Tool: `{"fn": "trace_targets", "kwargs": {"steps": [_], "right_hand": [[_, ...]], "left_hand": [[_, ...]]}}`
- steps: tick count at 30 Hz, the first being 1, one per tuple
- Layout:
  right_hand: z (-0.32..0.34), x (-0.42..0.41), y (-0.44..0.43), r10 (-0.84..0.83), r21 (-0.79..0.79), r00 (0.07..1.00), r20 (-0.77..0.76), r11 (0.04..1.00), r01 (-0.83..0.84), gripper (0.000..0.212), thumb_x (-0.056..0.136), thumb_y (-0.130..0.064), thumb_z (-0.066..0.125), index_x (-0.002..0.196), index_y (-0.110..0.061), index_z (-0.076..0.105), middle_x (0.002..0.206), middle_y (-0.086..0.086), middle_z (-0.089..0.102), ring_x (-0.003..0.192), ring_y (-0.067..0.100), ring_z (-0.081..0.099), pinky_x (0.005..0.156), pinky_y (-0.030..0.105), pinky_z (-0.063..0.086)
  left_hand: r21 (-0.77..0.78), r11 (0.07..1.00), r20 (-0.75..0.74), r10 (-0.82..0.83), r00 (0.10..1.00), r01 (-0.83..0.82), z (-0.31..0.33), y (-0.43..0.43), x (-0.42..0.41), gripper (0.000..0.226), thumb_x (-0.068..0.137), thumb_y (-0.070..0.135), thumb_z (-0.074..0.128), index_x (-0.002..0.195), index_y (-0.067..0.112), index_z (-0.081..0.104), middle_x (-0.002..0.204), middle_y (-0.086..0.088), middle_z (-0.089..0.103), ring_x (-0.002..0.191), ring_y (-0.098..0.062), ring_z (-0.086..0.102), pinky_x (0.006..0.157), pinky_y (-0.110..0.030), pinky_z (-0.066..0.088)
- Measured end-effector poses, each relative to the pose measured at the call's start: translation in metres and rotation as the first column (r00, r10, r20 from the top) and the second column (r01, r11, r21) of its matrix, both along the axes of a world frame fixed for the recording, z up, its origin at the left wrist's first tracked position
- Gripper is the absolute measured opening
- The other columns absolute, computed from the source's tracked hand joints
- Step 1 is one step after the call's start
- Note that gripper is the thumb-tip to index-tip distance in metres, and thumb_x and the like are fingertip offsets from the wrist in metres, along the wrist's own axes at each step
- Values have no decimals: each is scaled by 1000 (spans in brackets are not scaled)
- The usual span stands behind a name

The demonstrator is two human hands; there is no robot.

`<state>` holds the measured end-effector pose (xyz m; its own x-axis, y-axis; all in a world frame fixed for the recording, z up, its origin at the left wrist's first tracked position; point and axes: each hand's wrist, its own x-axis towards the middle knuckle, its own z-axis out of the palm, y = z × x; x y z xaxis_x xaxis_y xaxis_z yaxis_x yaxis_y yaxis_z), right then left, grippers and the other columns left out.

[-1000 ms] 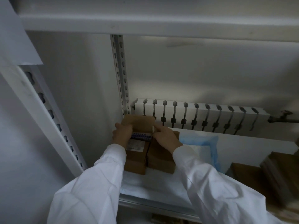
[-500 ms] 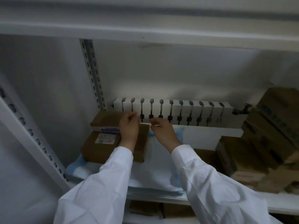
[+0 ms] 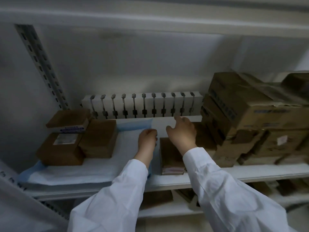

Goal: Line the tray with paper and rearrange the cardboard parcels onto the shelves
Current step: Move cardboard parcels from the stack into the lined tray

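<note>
White paper with a blue border (image 3: 75, 171) lines the left part of the shelf (image 3: 250, 171). On it stand brown cardboard parcels: a low one (image 3: 58, 151), a flat one with a blue label (image 3: 68, 119) on top of it, and a taller one (image 3: 100, 138) beside them. My left hand (image 3: 147, 141) hovers over the paper with curled fingers, holding nothing. My right hand (image 3: 182, 131) is spread open above another brown parcel (image 3: 170, 158), apart from it. A big pile of cardboard parcels (image 3: 250, 118) fills the right of the shelf.
A white radiator (image 3: 142, 104) runs along the wall behind the shelf. A perforated metal upright (image 3: 41, 64) stands at the left. Another shelf board (image 3: 150, 17) hangs overhead, and more parcels (image 3: 157, 198) lie on the shelf below.
Both hands have let go of the stacked parcels at the left and moved right, towards the middle of the shelf. The view has turned right, showing the big pile.
</note>
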<state>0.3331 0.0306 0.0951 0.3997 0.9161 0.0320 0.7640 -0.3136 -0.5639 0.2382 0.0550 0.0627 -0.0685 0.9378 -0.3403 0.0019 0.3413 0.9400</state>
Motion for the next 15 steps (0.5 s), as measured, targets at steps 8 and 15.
{"fn": "trace_targets", "kwargs": {"steps": [8,15], "right_hand": [[-14,45,-20,-68,-189,996,57,979,78,55,93,-40,42,142,-15,35,154,10,22,142,33,16,115,46,11],[-12,63,-26,-32,-115,993,-113,993,19,50,96,-37,41,142,-18,34,155,6,22,141,32,17,114,45,13]], "left_hand": [[-256,927,45,-270,962,273,-7,-29,67,25,97,29,42,96,10,59,118,-16,60,111,-31,56,102,-43,44],[-285,922,87,-248,965,263,2,-38,87,45,101,36,32,125,4,51,131,-17,54,119,-31,50,102,-36,38]]}}
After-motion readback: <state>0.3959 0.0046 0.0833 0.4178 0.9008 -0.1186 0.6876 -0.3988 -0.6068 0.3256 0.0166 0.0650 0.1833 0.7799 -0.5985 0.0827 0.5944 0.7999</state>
